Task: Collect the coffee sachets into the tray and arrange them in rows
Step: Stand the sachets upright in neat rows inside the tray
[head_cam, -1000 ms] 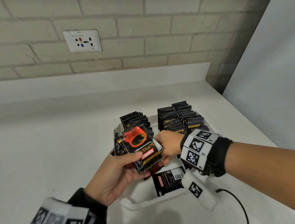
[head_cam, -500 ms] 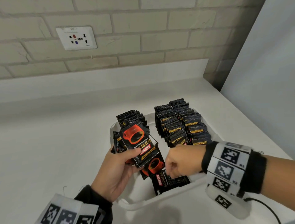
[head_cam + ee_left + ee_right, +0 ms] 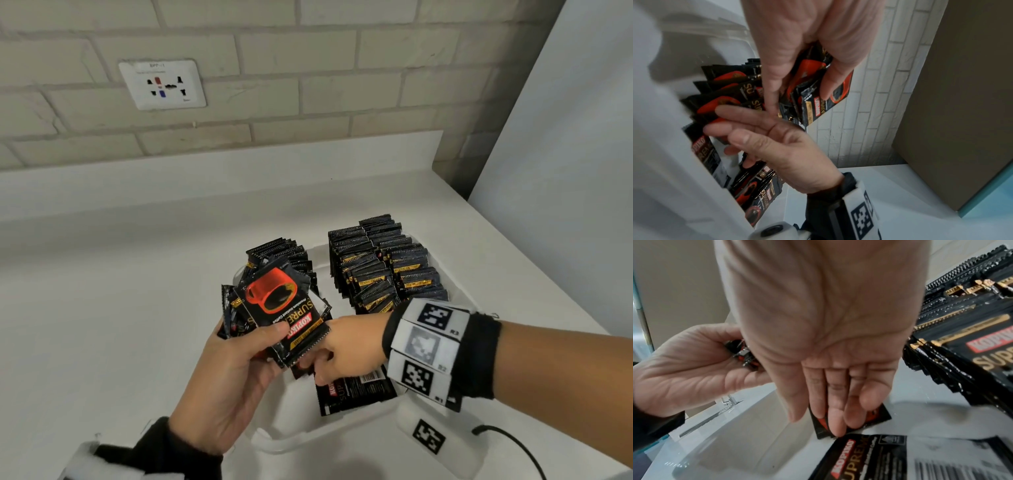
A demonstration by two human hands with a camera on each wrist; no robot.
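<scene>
A white counter [image 3: 102, 308] runs along a pale brick wall with a socket plate [image 3: 162, 84], and on it sits the white tray [image 3: 298, 442]. By the look of it the job is well along: two tidy rows of sachets [image 3: 380, 267] stand on edge at the tray's right, a shorter row [image 3: 284, 253] stands at its left, and what is left seems to be the bundle in hand plus a few loose ones on the tray floor. The left hand [image 3: 226, 387] grips a fanned bundle of sachets [image 3: 281, 308], thumb clamped over the top one; its long axis tilts from upper left to lower right, cup print toward the wall. The right hand [image 3: 346, 349] reaches under that bundle, fingers [image 3: 835, 421] straight and together, tips touching a loose sachet [image 3: 877, 417] lying flat; it does not yet pinch it. Another flat sachet [image 3: 356, 390] lies face down just beside, long axis across the tray, barcode end to the right
</scene>
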